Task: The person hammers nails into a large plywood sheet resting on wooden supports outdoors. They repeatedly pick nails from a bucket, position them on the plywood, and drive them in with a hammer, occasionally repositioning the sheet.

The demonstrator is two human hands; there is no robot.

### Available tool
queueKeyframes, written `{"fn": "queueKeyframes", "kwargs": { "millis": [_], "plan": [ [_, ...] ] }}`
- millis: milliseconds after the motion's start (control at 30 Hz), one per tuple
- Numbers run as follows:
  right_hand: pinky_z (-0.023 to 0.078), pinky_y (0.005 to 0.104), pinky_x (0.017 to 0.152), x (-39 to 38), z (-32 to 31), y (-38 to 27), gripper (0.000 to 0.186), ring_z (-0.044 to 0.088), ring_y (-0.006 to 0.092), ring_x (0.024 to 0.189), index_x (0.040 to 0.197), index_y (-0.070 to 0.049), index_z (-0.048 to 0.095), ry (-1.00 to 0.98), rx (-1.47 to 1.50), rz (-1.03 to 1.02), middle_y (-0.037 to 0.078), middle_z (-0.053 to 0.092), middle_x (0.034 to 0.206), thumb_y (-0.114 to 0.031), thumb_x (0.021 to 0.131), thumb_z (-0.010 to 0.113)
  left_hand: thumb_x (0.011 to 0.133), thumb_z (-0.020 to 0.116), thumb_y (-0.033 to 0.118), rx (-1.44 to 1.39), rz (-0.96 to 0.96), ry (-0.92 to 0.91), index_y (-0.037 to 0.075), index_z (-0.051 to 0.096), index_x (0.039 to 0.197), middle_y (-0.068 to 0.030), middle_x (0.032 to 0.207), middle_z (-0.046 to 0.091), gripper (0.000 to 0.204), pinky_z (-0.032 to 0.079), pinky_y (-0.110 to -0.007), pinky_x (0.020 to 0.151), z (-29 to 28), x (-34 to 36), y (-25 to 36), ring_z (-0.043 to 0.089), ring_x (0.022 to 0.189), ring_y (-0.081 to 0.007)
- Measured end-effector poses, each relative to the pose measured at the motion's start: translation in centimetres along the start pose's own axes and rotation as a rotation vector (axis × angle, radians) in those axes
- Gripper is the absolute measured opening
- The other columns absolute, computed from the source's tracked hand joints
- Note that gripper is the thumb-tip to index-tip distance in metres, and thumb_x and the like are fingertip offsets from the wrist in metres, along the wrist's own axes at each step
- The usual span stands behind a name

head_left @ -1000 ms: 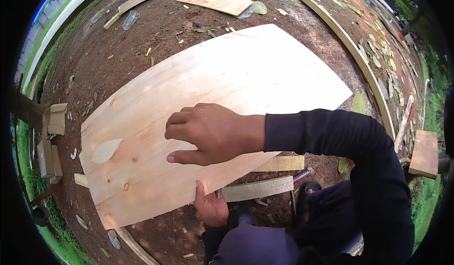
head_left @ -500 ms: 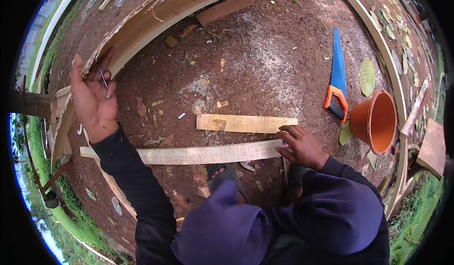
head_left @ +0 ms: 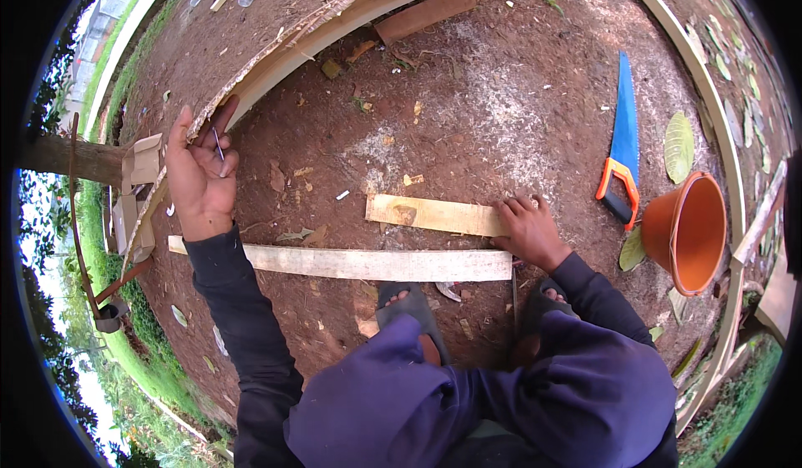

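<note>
Since the earlier frame, the right hand has moved onto the short yellow wooden plank on brown soil, fingers curled over its end. The left hand clasps the thin rough-edged plywood sheet, apparently to keep it raised; a slim rod lies between its fingers.

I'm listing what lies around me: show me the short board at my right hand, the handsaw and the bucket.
Short board (head_left: 434, 215): head view, middle of its upper face.
Handsaw (head_left: 625, 138): head view, on the blue blade.
Bucket (head_left: 660, 232): head view, on its orange outer wall.
</note>
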State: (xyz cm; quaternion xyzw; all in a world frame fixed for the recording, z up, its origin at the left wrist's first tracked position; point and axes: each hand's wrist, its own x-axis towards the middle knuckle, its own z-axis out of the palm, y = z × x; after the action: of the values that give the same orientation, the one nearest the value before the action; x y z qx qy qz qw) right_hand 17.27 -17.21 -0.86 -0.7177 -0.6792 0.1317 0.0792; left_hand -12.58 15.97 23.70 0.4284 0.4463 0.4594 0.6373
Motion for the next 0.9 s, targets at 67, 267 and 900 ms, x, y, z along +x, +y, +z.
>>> {"fn": "queueKeyframes", "kwargs": {
  "millis": [67, 267, 900],
  "plan": [
    [0.037, 0.0544, 0.112, -0.1, -0.1, 0.5, 0.070, 0.055, 0.0323, 0.129, 0.139, -0.004, 0.054, 0.038, 0.066, 0.037, 0.014, 0.064, 0.130, -0.035, 0.081, 0.079, 0.098, 0.065, 0.033, -0.047, -0.016, 0.042, 0.010, 0.059, 0.121, -0.0158, 0.113, 0.073, 0.032, 0.038, -0.024, 0.048, -0.5, -1.9, -2.2, 0.054, 0.069, -0.0128],
    [0.040, 0.0491, 0.104, -1.6, -1.7, 3.6, 0.073, 0.055, 0.0365, 0.122, 0.143, 0.001, 0.050, 0.156, 0.047, 0.080, 0.020, 0.060, 0.131, -0.031, 0.084, 0.077, 0.092, 0.071, 0.020, -0.206, -0.042, 0.199, 0.013, 0.059, 0.115, -0.0008, 0.094, 0.067, 0.028, 0.035, -0.025, 0.048, -0.3, -6.3, -7.9, 0.057, 0.072, -0.0157],
    [0.031, 0.0548, 0.117, 10.3, -3.8, 3.1, 0.065, 0.053, 0.0294, 0.130, 0.147, -0.005, 0.046, 0.325, -0.178, -0.151, 0.013, 0.057, 0.139, -0.030, 0.092, 0.071, 0.093, 0.069, 0.018, -0.253, -0.048, 0.178, 0.010, 0.060, 0.115, -0.0018, 0.096, 0.066, 0.025, 0.036, -0.024, 0.049, -1.0, -7.1, -11.0, 0.056, 0.076, -0.0142]
  ]
}}
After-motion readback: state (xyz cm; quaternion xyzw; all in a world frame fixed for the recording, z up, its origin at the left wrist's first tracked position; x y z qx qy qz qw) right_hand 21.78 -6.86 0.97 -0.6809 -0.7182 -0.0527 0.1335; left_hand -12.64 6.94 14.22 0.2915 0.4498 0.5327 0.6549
